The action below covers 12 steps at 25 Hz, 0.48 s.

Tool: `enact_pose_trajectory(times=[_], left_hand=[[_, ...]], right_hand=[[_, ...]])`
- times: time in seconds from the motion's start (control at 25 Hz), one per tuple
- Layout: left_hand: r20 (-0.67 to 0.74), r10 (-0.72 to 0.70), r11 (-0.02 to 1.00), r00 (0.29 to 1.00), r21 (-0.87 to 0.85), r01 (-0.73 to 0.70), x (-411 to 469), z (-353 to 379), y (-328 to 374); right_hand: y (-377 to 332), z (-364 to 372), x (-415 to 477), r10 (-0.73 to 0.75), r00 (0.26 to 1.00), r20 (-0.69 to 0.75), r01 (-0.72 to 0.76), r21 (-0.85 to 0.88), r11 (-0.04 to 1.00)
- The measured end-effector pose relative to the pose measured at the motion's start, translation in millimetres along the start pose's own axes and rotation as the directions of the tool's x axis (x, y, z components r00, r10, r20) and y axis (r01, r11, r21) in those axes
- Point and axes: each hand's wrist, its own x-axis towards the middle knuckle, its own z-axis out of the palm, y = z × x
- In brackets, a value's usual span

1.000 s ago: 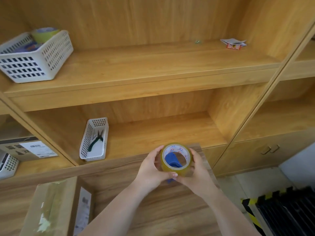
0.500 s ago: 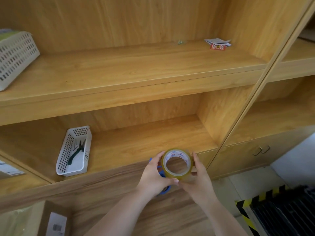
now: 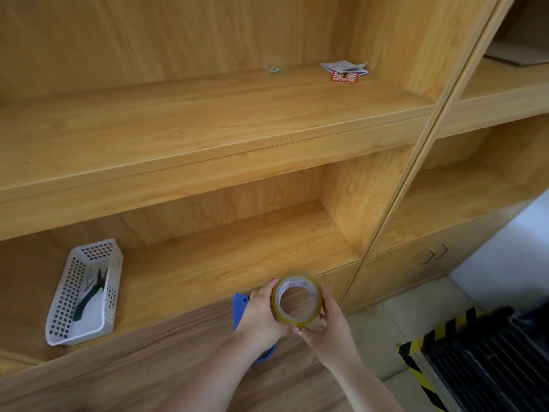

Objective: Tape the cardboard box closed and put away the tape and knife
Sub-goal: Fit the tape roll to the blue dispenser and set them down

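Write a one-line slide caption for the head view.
Both hands, left hand and right hand, hold a tape roll before wooden shelves; white basket holds pliers.

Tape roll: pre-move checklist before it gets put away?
1. Tape roll held securely: ok, left hand and right hand both grip it.
2. Loose tape end stuck down: cannot tell.
3. Blue knife located: ok, on the table under the left hand, partly hidden.
4. Knife blade retracted: cannot tell.
5. Free spot on the lower shelf: ok, bare beside the white basket.
6. Box taped closed: cannot tell, out of view.
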Motion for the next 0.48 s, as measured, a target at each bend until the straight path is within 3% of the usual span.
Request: enact_pose_trajectory(times=[0.24,0.48], left_hand=[[0.121,0.012,0.998,0.993,0.067,-0.02,23,17,-2],[0.168,-0.042,0.992,0.985,0.126,0.021,42,26,-11]], right_hand=[[35,2,18,0.174,0.984,-0.025,-0.173,0.023,0.985],[49,7,26,0.219,0.976,-0.004,-0.219,0.034,0.975]])
